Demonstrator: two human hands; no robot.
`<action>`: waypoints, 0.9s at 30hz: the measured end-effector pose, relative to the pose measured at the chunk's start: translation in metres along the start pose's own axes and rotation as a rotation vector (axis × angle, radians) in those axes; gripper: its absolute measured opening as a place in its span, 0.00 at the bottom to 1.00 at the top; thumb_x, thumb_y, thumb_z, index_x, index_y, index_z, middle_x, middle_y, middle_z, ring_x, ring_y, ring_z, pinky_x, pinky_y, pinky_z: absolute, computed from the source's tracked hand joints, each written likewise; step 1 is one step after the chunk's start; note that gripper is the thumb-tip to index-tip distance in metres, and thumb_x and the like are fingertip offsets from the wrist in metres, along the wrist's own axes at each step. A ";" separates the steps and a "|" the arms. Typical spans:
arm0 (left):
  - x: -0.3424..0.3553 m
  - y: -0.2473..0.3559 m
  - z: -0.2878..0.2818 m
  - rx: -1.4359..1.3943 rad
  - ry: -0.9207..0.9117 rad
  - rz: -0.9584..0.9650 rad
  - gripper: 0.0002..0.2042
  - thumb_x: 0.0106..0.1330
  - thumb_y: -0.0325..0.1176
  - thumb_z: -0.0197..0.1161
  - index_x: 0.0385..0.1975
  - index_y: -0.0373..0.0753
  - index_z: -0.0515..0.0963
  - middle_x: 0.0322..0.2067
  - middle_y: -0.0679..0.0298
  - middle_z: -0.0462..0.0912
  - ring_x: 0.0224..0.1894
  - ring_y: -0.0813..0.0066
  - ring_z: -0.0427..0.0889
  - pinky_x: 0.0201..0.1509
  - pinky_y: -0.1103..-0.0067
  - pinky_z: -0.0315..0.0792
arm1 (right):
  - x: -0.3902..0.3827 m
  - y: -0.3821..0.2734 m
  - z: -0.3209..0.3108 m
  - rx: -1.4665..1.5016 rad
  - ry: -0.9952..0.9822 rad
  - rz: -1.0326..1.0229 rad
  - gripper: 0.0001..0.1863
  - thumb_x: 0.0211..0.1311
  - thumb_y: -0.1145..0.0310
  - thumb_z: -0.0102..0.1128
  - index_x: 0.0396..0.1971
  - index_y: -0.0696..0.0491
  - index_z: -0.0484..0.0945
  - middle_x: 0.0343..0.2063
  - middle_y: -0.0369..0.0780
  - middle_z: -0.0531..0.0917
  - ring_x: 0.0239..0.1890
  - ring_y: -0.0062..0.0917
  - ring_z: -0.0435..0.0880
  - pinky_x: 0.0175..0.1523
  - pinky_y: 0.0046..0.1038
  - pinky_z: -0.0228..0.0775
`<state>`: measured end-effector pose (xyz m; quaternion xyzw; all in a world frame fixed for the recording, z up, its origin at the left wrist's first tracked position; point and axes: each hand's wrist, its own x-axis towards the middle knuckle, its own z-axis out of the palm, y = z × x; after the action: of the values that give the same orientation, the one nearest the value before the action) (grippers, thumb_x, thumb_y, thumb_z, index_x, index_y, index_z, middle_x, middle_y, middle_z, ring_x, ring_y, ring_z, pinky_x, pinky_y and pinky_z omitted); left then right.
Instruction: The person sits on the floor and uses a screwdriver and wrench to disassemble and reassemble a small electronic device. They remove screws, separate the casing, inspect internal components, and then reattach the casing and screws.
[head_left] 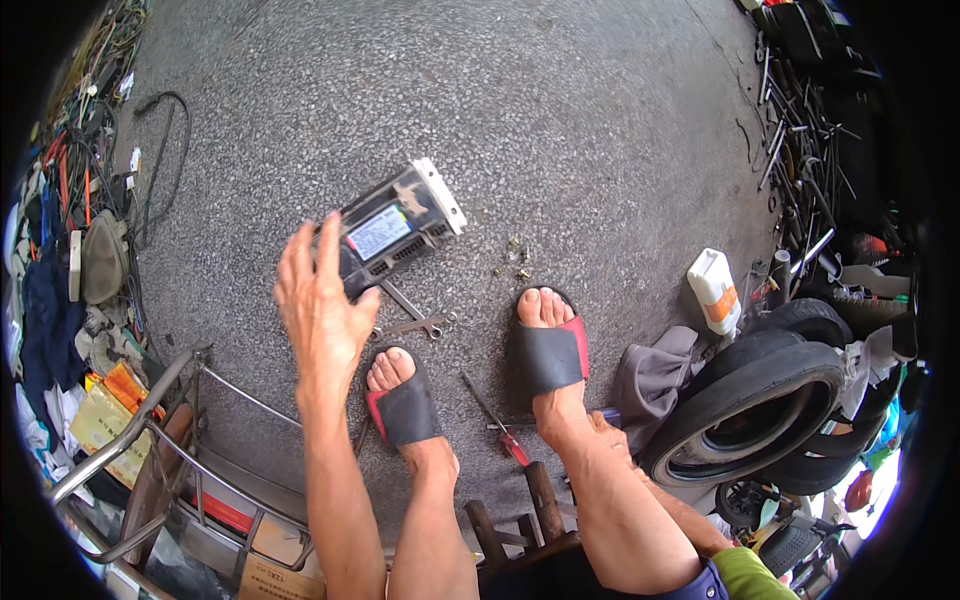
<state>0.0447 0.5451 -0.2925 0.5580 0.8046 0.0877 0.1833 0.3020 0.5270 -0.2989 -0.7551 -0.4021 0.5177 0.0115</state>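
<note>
My left hand (325,300) spans the near-left end of a black controller box (415,205), thumb on one edge and fingers on the other. The box has a white end plate and a printed label; slight blur smears the fingers. Two wrenches (415,325) lie beneath it by my left foot. Partly hidden behind my right shin, my right hand (607,437) is curled by a blue-handled tool (610,413), its kind unclear. A red-handled screwdriver (512,445) rests between my feet. Several small brass-coloured fittings (517,260) sit beyond my right foot.
To the right stand stacked tyres (750,405), a grey cloth (655,375), a white bottle (713,290) and piled metal tools (800,150). A metal-framed rack (215,440) is at near left. Cables and cloths (85,220) line the left edge.
</note>
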 end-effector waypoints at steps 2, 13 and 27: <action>-0.013 0.013 -0.025 0.041 -0.019 -0.030 0.39 0.53 0.28 0.72 0.69 0.41 0.65 0.68 0.48 0.64 0.69 0.46 0.64 0.70 0.53 0.60 | 0.016 -0.002 0.006 0.006 0.006 -0.029 0.35 0.76 0.44 0.43 0.68 0.58 0.66 0.71 0.42 0.66 0.76 0.30 0.56 0.78 0.28 0.43; -0.082 0.147 -0.153 -0.270 -0.192 0.512 0.25 0.59 0.29 0.65 0.57 0.23 0.72 0.53 0.42 0.78 0.56 0.45 0.76 0.63 0.55 0.67 | -0.088 0.041 -0.031 -0.204 -0.225 -0.360 0.25 0.67 0.50 0.51 0.54 0.54 0.71 0.51 0.44 0.72 0.56 0.37 0.66 0.59 0.36 0.55; -0.003 0.086 -0.060 -0.058 -0.081 0.240 0.37 0.52 0.31 0.74 0.64 0.29 0.68 0.61 0.42 0.73 0.65 0.47 0.70 0.70 0.54 0.61 | 0.022 0.024 0.046 -0.583 0.476 -1.059 0.13 0.55 0.58 0.62 0.35 0.50 0.78 0.26 0.46 0.79 0.31 0.45 0.79 0.36 0.45 0.69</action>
<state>0.0965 0.5777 -0.2073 0.6480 0.7210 0.1093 0.2198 0.2828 0.5066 -0.3477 -0.5209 -0.8304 0.1303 0.1487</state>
